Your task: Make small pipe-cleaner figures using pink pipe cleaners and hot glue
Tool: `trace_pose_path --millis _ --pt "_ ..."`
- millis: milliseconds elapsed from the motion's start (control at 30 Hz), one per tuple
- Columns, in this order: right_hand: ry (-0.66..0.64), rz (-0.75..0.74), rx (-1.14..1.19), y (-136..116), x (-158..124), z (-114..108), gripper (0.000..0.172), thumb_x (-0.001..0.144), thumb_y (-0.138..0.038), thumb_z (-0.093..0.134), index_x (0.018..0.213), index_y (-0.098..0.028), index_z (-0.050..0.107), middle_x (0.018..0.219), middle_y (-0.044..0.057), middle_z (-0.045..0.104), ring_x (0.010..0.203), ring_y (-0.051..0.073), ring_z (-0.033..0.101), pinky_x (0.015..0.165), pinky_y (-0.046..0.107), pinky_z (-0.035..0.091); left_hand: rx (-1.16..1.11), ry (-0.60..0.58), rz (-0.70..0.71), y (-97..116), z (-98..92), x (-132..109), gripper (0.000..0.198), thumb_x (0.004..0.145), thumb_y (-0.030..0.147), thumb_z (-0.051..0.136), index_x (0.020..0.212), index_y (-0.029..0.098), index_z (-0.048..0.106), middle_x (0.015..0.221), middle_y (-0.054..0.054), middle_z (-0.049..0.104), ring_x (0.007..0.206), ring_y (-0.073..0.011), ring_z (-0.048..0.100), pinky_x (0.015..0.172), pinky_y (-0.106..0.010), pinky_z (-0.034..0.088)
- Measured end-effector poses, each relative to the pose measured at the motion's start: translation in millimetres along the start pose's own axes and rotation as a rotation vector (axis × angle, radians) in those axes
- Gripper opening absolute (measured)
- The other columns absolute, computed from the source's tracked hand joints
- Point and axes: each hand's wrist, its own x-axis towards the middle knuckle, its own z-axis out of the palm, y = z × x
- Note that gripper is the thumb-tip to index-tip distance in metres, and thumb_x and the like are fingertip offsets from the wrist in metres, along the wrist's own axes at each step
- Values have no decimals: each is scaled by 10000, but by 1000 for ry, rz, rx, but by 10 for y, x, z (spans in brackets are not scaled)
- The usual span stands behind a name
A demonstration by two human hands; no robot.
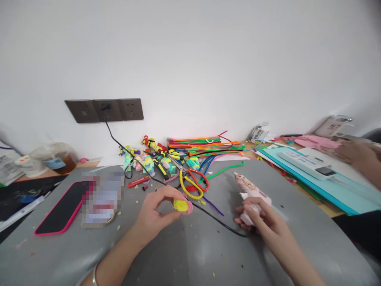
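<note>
Between the thumb and fingers of my left hand (162,208) is a small fuzzy yellow and pink piece (181,205), its yellow face toward me. My right hand (262,220) is wrapped round the handle of a pink patterned glue gun (248,184), whose nozzle points away toward the wall. A black cord (214,218) runs from near the glue gun across the grey mat to the wall socket. Just beyond my left hand lie scissors (192,186) with yellow and orange handles.
Several bundled pipe cleaners (208,146) and small fuzzy figures (149,163) lie along the wall. A pink-edged phone (64,208) rests on the grey mat (166,254) at left. Blue folders (315,182) carry a white power bank (306,165) at right, near another person's hand (355,153).
</note>
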Motion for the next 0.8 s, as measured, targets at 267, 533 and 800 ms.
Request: trace_pose_path --millis 267,533,800 --pt "66 -352 378 -171 -288 229 302 927 -390 664 1136 -332 454 967 23 697 513 110 544 534 267 441 -66 58 -23 3 -5 20 151 831 166 760 966 192 696 854 -47 761 764 -168 739 725 -249 597" --pt "-408 -120 526 -304 -297 314 386 826 -555 715 771 -205 562 574 -23 521 509 109 382 531 267 281 -94 155 -44 -43 -2 -30 234 774 151 814 975 209 709 877 -26 753 799 -153 739 766 -229 596" --pt "-681 -21 717 -334 -260 393 420 880 -602 614 963 -196 681 513 -77 333 470 102 295 518 264 288 -224 140 -39 -4 18 -51 327 780 82 794 1032 252 676 920 -8 749 835 -158 753 759 -243 619"
